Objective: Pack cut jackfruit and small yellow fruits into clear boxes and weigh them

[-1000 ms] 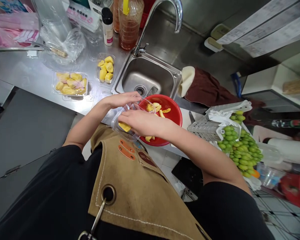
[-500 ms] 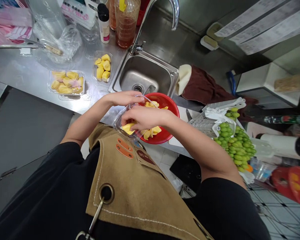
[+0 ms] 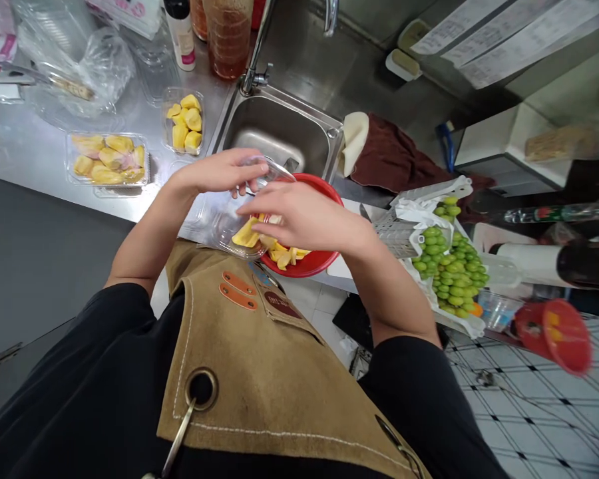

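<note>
A clear plastic clamshell container [image 3: 219,233] sits at the counter edge, overlapping the left side of a red colander [image 3: 324,261]. Yellow jackfruit pieces [image 3: 245,233] lie inside it. My left hand [image 3: 224,171] grips the raised clear lid [image 3: 278,171] at its left edge, thumb and fingers around it. Above the container is my right hand [image 3: 304,214], slightly blurred, its fingers stretched and apart with nothing visible in them. More yellow pieces [image 3: 284,258] rest in the colander, partly hidden under my right hand.
Two filled jackfruit boxes, a larger one [image 3: 108,159] and a smaller one [image 3: 184,123], stand on the left counter. Behind the colander is a steel sink [image 3: 274,126]. A brown cloth [image 3: 387,156] and a crate [image 3: 399,229] with green grapes [image 3: 456,273] are to the right.
My right hand has let go of the jackfruit in the container and lifted, its fingers opening. The container has lowered and lies flatter. My left hand has shifted up along the lid. The view has shifted.
</note>
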Action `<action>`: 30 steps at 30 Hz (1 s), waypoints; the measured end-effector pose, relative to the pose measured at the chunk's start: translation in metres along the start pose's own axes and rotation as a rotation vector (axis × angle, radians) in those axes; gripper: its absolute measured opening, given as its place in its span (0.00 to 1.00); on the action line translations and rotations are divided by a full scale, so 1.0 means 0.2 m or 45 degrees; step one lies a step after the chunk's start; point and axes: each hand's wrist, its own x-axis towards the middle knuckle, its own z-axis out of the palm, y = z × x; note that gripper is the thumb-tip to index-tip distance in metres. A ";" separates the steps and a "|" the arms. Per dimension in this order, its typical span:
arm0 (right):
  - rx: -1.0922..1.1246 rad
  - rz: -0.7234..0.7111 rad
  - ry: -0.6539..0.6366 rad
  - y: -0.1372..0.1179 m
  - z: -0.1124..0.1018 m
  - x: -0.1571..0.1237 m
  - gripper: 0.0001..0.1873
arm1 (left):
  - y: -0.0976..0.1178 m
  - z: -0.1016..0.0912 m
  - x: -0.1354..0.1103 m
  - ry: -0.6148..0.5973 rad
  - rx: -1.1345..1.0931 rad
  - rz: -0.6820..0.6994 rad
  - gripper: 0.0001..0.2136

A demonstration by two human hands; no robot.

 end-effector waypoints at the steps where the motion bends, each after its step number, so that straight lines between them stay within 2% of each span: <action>1: 0.062 0.003 0.164 0.04 0.00 -0.05 0.09 | 0.00 -0.02 -0.02 0.108 -0.040 -0.003 0.13; 3: 0.176 0.118 0.576 0.15 0.07 -0.15 0.11 | -0.03 -0.05 -0.08 0.299 -0.103 0.001 0.13; 4: 0.205 0.219 0.734 0.22 0.14 -0.19 0.11 | -0.05 -0.06 -0.11 0.373 -0.122 0.001 0.13; 5: 0.211 0.313 0.806 0.29 0.22 -0.21 0.10 | -0.07 -0.07 -0.15 0.434 -0.136 -0.003 0.14; 6: 0.209 0.382 0.737 0.35 0.31 -0.23 0.09 | -0.09 -0.08 -0.18 0.481 -0.148 -0.014 0.14; 9: 0.148 0.485 0.296 0.48 0.58 -0.26 0.13 | -0.15 -0.07 -0.26 0.555 -0.183 -0.070 0.16; 10: 0.116 0.505 0.211 0.50 0.65 -0.26 0.15 | -0.17 -0.06 -0.29 0.563 -0.194 -0.091 0.16; 12: 0.055 0.538 0.169 0.50 0.73 -0.25 0.18 | -0.19 -0.04 -0.32 0.558 -0.211 -0.124 0.17; 15: 0.040 0.540 0.194 0.50 0.75 -0.26 0.19 | -0.20 -0.01 -0.34 0.514 -0.229 -0.143 0.18; 17: 0.113 0.536 0.281 0.52 0.73 -0.27 0.19 | -0.21 0.02 -0.34 0.484 -0.238 -0.141 0.19; 19: 0.315 0.575 0.463 0.55 0.71 -0.30 0.21 | -0.21 0.04 -0.34 0.457 -0.249 -0.132 0.20; 21: 0.632 0.638 0.646 0.58 0.69 -0.34 0.24 | -0.21 0.07 -0.35 0.419 -0.269 -0.118 0.21; 23: 0.938 0.686 0.756 0.60 0.68 -0.36 0.28 | -0.22 0.10 -0.35 0.353 -0.301 -0.102 0.22; 26: 1.185 0.724 0.790 0.59 0.67 -0.39 0.34 | -0.25 0.16 -0.36 0.237 -0.359 -0.093 0.23; 30: 1.277 0.750 0.754 0.54 0.66 -0.40 0.37 | -0.27 0.25 -0.42 0.072 -0.481 -0.146 0.25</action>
